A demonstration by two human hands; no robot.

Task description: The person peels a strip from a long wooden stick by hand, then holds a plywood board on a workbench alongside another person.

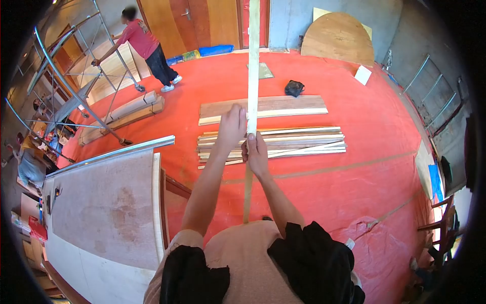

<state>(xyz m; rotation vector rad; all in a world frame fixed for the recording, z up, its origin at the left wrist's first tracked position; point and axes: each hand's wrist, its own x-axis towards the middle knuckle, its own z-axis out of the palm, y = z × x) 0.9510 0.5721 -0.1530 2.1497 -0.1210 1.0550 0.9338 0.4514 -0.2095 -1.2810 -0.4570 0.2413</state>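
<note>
A long, pale wooden strip [253, 66] stands in front of me, running up past the top of the view. My right hand [256, 152] is closed around its lower part, thumb on the front face. Just higher, my left hand [232, 125] is at the strip's left edge with its fingers curled together. Whatever those fingertips hold is too small to make out. Below my right hand a narrow brownish band continues downward; I cannot tell whether it belongs to the strip. Beyond my hands, several wooden strips [304, 142] lie stacked on the red floor covering [314, 187].
Wider boards [283, 104] lie behind the stack, near a black bag [294, 88]. To my left is a large panel-topped table [101, 213]. A person [142, 43] holds a wheeled scaffold [76, 76] at the far left. A rounded wooden panel [338, 38] leans against the back wall.
</note>
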